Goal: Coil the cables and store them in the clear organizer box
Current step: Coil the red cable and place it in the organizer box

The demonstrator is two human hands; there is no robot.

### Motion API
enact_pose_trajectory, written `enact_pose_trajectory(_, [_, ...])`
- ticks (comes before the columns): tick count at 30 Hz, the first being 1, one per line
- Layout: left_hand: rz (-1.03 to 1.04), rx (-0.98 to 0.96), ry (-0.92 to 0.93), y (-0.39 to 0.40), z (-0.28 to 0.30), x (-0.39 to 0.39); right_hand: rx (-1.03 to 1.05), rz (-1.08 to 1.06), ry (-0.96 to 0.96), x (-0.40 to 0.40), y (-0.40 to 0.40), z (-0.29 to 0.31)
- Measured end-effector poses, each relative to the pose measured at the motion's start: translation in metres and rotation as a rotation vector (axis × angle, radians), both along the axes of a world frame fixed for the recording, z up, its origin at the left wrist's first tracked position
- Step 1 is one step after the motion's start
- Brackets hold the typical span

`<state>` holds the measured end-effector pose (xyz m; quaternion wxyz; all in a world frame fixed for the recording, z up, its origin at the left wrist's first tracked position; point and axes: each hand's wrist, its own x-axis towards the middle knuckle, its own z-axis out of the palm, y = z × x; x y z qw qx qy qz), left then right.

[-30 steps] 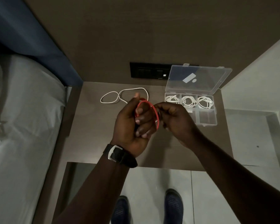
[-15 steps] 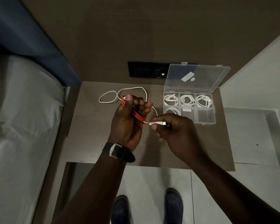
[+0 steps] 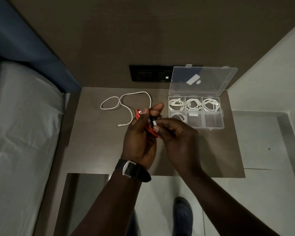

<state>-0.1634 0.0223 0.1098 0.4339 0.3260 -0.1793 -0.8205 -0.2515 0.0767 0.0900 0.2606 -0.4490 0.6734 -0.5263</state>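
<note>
My left hand (image 3: 141, 133) grips a coiled red cable (image 3: 151, 129) over the middle of the brown table (image 3: 99, 150). My right hand (image 3: 175, 135) pinches the cable's white plug end right against the coil. A loose white cable (image 3: 126, 103) lies uncoiled on the table behind my left hand. The clear organizer box (image 3: 213, 126) stands open at the back right, its lid (image 3: 203, 80) leaning on the wall. Coiled white cables fill the three back compartments and the front left one; the other two front compartments show no cables.
A black switch panel (image 3: 150, 73) is set in the wall behind the table. A bed with grey sheet (image 3: 24, 133) lies along the left. A pale ledge (image 3: 266, 140) borders the table on the right. My dark shoe (image 3: 182, 213) shows on the tiled floor below.
My right hand has brought the white plug end from out at the right back in against the red coil. Both hands sit closer together, a little lower and right of before.
</note>
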Motion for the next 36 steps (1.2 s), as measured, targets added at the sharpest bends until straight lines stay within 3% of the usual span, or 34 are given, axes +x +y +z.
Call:
enact_pose_trajectory(3, [0.035,0.036,-0.076,0.002,-0.003,-0.003,0.025,0.109,0.178,0.005,0.008,-0.003])
enact_pose_trajectory(6, [-0.019,0.023,-0.164,0.005,-0.004,-0.006,0.069,0.161,0.138,0.002,0.008,-0.001])
enact_pose_trajectory(11, [-0.061,0.088,-0.037,0.013,-0.007,-0.014,0.072,0.146,0.271,-0.015,0.005,0.002])
enact_pose_trajectory(14, [-0.065,0.134,-0.073,0.018,-0.009,-0.021,0.093,0.188,0.355,-0.022,0.005,0.004])
enact_pose_trajectory(20, [-0.158,0.181,-0.161,0.019,-0.01,-0.039,0.18,0.156,0.286,-0.052,0.008,-0.01])
enact_pose_trajectory(23, [-0.252,0.109,-0.292,0.025,-0.012,-0.043,0.21,0.106,0.229,-0.061,0.016,-0.019])
enact_pose_trajectory(28, [-0.386,-0.193,-0.618,0.039,-0.02,-0.051,0.177,0.035,0.239,-0.068,0.029,-0.031])
enact_pose_trajectory(31, [-0.35,-0.175,-0.682,0.051,-0.025,-0.066,0.136,-0.017,0.305,-0.071,0.04,-0.038])
enact_pose_trajectory(34, [-0.389,-0.319,-0.873,0.063,-0.031,-0.088,0.134,-0.108,0.09,-0.082,0.047,-0.042])
enact_pose_trajectory(36, [-0.413,-0.365,-0.908,0.069,-0.032,-0.099,0.149,-0.139,0.039,-0.092,0.053,-0.046])
